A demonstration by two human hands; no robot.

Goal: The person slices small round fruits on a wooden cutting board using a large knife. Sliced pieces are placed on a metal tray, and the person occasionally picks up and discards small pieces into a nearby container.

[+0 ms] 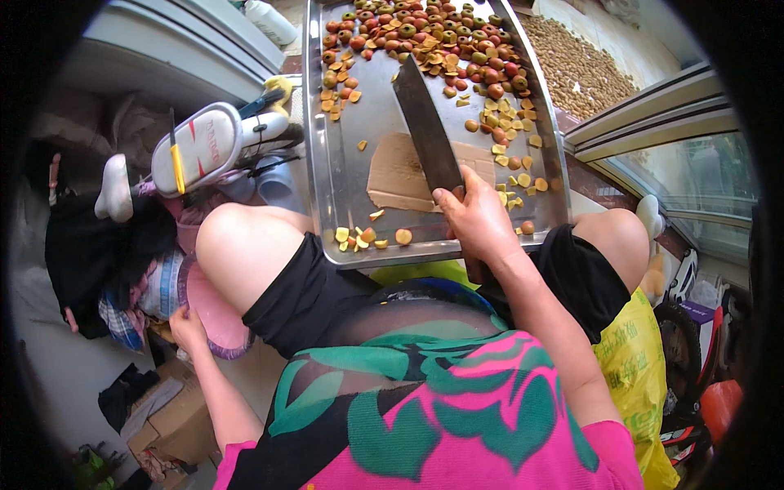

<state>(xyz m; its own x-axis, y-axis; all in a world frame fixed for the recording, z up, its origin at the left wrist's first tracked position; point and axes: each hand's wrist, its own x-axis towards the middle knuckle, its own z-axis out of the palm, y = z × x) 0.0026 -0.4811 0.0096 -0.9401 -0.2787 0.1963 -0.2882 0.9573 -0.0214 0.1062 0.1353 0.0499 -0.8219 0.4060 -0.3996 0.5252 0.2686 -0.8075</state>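
Observation:
My right hand [481,217] grips a broad dark-bladed cleaver [425,125] by its handle, the blade slanting up and left above a piece of brown cardboard [392,171]. The cardboard lies in a large metal tray [361,258] before me. Small red and green fruits [407,30], some whole and some with cut tops, are heaped at the tray's far end. Cut fruit pieces [502,113] lie along its right side, and a few sit at the near left corner. Down at the left, my left hand [188,331] touches the rim of a pink basin [214,306]; its fingers are partly hidden.
A white and red ride-on seat [197,147] stands left of the tray. Many small brown nuts or seeds [576,67] are spread beyond its right edge, by a glass sliding door [686,165]. A yellow plastic bag [634,367] and a bicycle wheel [677,349] are at the right.

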